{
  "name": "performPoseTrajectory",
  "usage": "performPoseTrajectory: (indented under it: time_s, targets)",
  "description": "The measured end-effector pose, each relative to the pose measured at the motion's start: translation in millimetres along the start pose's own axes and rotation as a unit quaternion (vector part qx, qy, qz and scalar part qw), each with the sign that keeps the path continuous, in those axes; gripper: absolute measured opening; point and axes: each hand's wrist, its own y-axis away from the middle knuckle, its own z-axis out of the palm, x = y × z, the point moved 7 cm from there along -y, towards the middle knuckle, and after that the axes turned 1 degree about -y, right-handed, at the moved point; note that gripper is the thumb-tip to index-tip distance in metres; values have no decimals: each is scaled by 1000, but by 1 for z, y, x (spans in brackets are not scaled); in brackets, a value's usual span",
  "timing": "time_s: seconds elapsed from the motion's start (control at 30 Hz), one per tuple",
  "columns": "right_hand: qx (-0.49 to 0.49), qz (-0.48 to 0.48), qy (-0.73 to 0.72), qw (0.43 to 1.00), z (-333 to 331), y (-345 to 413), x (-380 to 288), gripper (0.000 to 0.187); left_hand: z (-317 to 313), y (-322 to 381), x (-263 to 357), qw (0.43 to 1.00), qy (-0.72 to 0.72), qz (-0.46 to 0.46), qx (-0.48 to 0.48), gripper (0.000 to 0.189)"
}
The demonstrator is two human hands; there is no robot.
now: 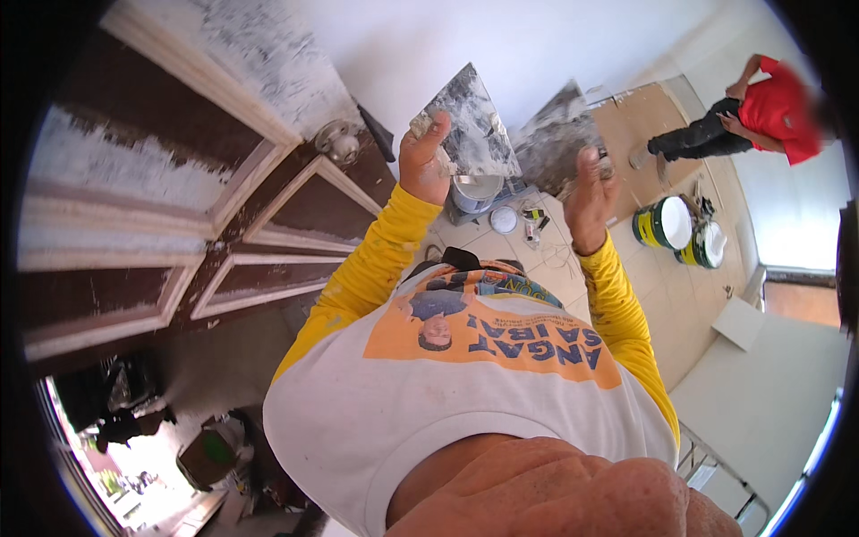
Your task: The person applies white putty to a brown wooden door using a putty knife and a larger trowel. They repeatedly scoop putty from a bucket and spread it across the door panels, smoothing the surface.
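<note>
My left hand (424, 164) grips a flat metal plate (473, 124) smeared with white compound, with lumps of it around the thumb. To the right of it, my right hand (592, 198) is closed around the handle of a broad metal plastering trowel (560, 137), its face streaked grey and white. The two blades are close together in front of the pale wall (496, 40). Below the left plate, partly hidden, stands a pail (475, 191) with whitish contents.
On the left is a brown panelled door (268, 228) with a round metal knob (339, 142) and whitish patches. Green and yellow buckets (661, 223) stand on the tiled floor at right. A person in a red shirt (772, 111) stands beyond. Small items (533, 225) lie near the pail.
</note>
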Motion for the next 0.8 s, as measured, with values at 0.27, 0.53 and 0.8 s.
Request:
performPoseTrajectory:
  time_s: [0.27,0.53,0.8]
  targets:
    - [96,217,-184,954,-36,-14,49,41,8,-34,6,954,-240,110,-142,38]
    - [58,327,-334,882,-20,-59,72,29,109,5,13,767,-414,272,-409,38]
    - [57,253,-369,893,-49,-76,28,31,89,-10,-15,616,-600,284,-424,58]
